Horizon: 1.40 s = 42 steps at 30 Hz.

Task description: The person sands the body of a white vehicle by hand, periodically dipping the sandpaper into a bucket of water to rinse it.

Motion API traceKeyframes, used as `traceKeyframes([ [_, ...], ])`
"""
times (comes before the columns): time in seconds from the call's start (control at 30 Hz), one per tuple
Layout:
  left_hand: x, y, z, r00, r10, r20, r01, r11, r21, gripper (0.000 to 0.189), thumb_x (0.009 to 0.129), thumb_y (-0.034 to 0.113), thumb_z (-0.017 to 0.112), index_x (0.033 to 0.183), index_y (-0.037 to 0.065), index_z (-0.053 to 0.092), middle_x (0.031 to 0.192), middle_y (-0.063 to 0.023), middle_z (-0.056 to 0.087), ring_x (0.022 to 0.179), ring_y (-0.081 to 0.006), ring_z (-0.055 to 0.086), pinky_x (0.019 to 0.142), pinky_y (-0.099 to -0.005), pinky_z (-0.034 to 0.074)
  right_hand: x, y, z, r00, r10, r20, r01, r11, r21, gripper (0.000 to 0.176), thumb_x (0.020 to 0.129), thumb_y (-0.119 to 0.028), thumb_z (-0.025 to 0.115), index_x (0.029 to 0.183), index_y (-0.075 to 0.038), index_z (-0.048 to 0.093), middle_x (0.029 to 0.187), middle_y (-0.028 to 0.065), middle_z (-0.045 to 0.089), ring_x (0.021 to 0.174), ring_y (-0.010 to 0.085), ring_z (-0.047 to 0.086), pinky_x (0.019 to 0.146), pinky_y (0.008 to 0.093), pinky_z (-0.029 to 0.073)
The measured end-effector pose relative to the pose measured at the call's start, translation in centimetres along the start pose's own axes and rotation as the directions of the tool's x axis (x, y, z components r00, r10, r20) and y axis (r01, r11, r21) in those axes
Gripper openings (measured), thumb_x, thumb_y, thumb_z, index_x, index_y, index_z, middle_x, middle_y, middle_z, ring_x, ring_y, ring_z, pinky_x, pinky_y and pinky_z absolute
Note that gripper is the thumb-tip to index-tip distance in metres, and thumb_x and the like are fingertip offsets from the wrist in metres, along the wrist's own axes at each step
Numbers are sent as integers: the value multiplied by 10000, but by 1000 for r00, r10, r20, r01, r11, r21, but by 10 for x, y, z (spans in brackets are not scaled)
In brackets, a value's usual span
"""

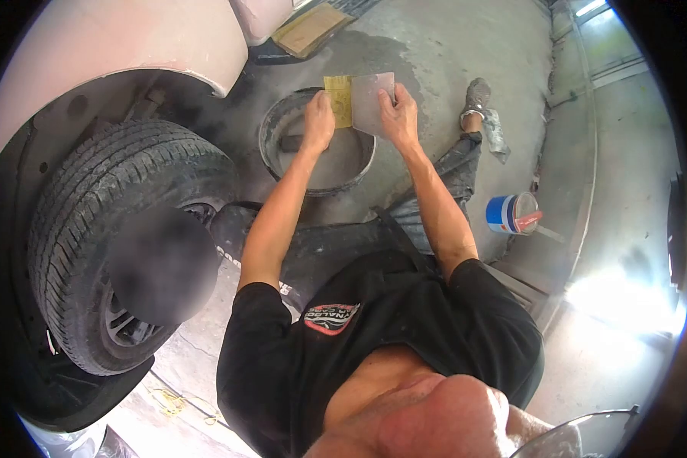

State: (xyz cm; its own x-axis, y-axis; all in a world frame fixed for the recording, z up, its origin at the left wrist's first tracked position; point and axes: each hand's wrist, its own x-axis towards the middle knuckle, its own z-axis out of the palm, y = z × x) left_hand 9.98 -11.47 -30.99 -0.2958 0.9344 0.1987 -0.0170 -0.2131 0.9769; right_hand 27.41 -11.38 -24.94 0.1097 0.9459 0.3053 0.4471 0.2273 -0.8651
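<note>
Over a round basin [270, 164] of greyish water, my two hands hold thin sheets side by side. My left hand [319, 124] pinches a yellow printed sheet of sandpaper [340, 103] by its left edge. In my right hand [401, 118], the thumb presses on the face of a grey sheet [368, 107] with its fingers behind. The two sheets meet or overlap along their inner edges; I cannot tell whether they are one piece. A dark block [291, 143] sits inside the basin below my left hand.
A large tire [61, 206] under a pinkish car fender [145, 38] stands close on the left. A blue and white can [504, 214] with a red item on top is on the floor at right. Cardboard [311, 30] lies beyond the basin. My leg stretches right, near the wall.
</note>
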Motion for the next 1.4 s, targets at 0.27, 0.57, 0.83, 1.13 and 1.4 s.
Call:
traceKeyframes([
  [0.27,-3,24,-5,943,-232,239,286,932,-224,298,1047,251,589,1138,-29,641,1028,-107,703,850,-151,668,755,-316,569,-2,-3,3,998,54,16,-56,990,128,186,966,-166,636,970,20,641,807,104,656,750,153,587,699,345,490],
  [0.57,-7,37,-2,963,-179,203,227,942,-248,244,941,102,756,1144,-6,674,984,-32,717,861,-90,660,738,-255,548,-4,20,19,977,133,165,-203,810,551,170,1029,-135,602,1093,12,657,958,19,681,878,92,579,780,282,489],
  [0.83,-2,30,-8,927,-203,314,303,901,-311,167,939,82,752,1067,-16,709,966,-39,738,835,-78,663,761,-249,545,-15,0,19,960,214,181,-275,836,475,245,993,-198,683,1113,13,657,1020,56,700,923,124,633,831,315,531],
  [1.13,11,1,-60,994,102,-27,-78,883,463,532,820,435,836,1171,58,703,1063,-121,722,995,-247,665,880,-397,513,-20,22,60,794,392,466,-587,692,419,215,942,-161,727,1073,9,726,1026,75,731,907,169,686,778,359,557],
  [1.4,-16,-52,-127,911,-173,-375,413,420,808,631,989,415,613,1413,-39,498,1405,-276,526,1318,-465,473,1112,-537,389,-36,125,179,655,326,682,39,886,-462,410,905,-277,699,1105,80,689,1057,290,717,1044,394,707,877,465,560],
])
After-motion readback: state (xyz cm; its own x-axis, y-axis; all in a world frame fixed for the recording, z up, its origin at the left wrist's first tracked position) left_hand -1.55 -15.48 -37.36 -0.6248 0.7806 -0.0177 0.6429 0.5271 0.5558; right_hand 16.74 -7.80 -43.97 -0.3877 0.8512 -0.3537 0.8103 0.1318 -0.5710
